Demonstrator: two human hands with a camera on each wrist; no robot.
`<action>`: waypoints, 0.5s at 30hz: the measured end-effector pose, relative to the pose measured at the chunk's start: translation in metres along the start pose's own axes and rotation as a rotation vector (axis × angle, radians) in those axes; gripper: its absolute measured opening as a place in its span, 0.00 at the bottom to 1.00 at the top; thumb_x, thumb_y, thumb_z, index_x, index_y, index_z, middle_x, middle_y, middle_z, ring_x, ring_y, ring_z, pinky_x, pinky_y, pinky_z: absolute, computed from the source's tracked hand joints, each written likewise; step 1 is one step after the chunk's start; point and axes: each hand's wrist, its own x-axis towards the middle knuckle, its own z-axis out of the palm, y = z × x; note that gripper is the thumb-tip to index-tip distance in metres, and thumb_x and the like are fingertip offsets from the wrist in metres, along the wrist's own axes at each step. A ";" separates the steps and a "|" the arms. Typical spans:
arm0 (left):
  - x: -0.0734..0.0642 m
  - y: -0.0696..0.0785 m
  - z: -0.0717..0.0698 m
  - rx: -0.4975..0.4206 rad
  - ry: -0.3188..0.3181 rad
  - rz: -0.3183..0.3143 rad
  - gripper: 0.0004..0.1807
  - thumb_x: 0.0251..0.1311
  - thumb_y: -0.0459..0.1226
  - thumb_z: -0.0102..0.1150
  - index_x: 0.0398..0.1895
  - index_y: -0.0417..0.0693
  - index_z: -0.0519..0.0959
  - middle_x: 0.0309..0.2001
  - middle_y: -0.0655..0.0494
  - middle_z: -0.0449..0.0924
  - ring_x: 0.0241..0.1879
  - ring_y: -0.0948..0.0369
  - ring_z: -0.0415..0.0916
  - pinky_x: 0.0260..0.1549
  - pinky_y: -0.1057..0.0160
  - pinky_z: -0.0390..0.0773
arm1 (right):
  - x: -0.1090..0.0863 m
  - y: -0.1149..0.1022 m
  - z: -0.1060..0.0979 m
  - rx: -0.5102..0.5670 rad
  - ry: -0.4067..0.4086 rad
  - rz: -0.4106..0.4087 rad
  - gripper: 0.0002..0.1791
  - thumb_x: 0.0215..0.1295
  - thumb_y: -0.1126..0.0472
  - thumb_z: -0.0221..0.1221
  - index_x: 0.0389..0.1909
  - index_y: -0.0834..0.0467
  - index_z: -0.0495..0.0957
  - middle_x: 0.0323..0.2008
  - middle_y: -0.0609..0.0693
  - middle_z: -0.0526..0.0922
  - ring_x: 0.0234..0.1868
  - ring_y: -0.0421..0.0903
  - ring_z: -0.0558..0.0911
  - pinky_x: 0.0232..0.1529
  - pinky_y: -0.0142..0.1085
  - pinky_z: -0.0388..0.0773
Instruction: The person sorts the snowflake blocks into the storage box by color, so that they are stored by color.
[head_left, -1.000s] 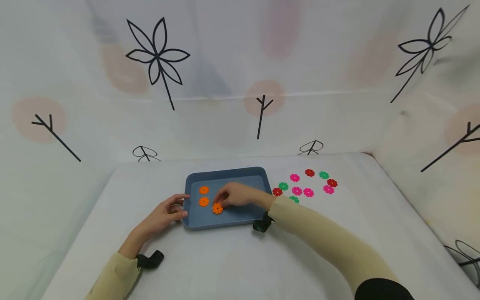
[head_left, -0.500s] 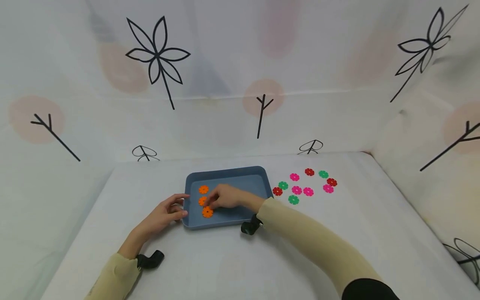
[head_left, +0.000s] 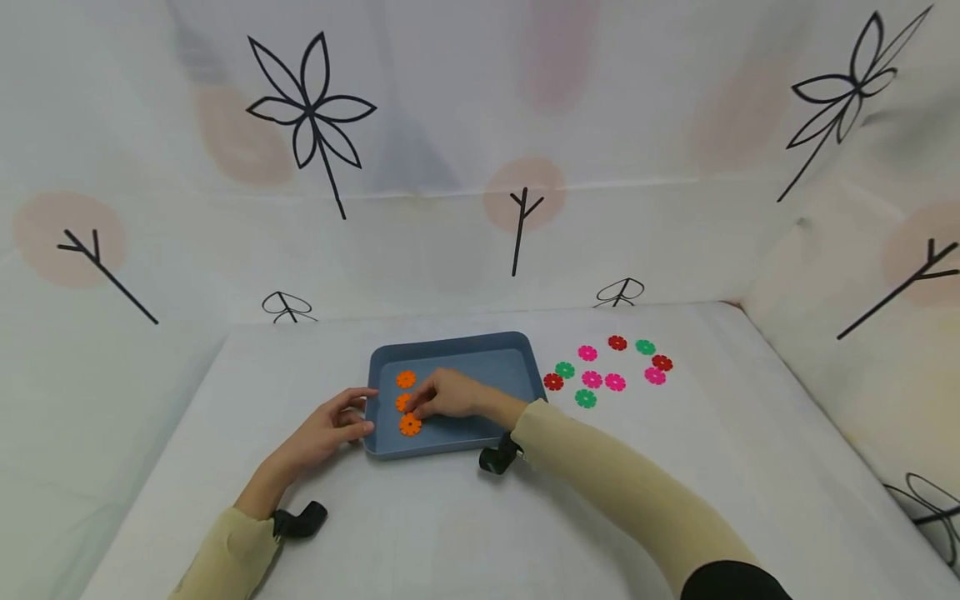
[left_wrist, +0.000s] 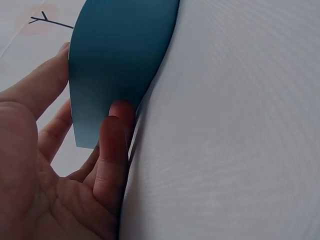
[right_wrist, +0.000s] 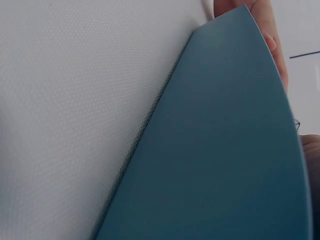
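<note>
A shallow blue-grey tray (head_left: 480, 435) lies on the table, its side wall filling much of both wrist views. My left hand (head_left: 326, 429) holds its left edge, with fingertips and thumb at the rim; in the left wrist view fingers (left_wrist: 114, 150) press the outer wall. Inside the tray my right hand (head_left: 450, 394) pinches an orange notched interlocking disc (head_left: 410, 425) by its upper edge, near the tray floor. Two more orange discs form a column above it: the top disc (head_left: 406, 379) and the middle disc (head_left: 402, 402), partly behind my right fingertips.
Right of the tray lie several scattered discs: pink discs (head_left: 592, 379), green discs (head_left: 586, 398) and red discs (head_left: 617, 342). One red disc (head_left: 553, 382) is close to the tray's right rim. A patterned white cloth (head_left: 450, 250) hangs behind the table.
My right hand has carried the orange disc leftward, to below the other two orange discs; over the last half second it has barely shifted. My left hand stays on the tray's edge.
</note>
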 end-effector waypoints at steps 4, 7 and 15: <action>0.001 0.000 0.002 -0.012 0.006 -0.021 0.33 0.66 0.39 0.64 0.71 0.41 0.64 0.60 0.36 0.66 0.40 0.56 0.78 0.39 0.63 0.78 | 0.000 0.002 0.002 0.003 0.021 0.010 0.08 0.66 0.61 0.66 0.44 0.53 0.89 0.40 0.41 0.87 0.44 0.35 0.80 0.48 0.32 0.74; 0.001 0.000 0.002 -0.011 0.016 -0.029 0.32 0.66 0.39 0.64 0.71 0.42 0.65 0.60 0.37 0.67 0.40 0.57 0.78 0.39 0.64 0.78 | 0.000 0.003 0.003 0.009 0.040 0.013 0.07 0.65 0.60 0.66 0.43 0.52 0.89 0.40 0.41 0.87 0.44 0.36 0.80 0.48 0.33 0.75; -0.001 0.001 0.000 0.004 0.001 0.004 0.32 0.67 0.38 0.63 0.71 0.40 0.64 0.61 0.34 0.66 0.39 0.56 0.78 0.38 0.64 0.77 | -0.003 0.006 0.003 0.015 0.058 -0.001 0.07 0.66 0.59 0.66 0.43 0.52 0.89 0.40 0.41 0.87 0.43 0.35 0.80 0.48 0.32 0.75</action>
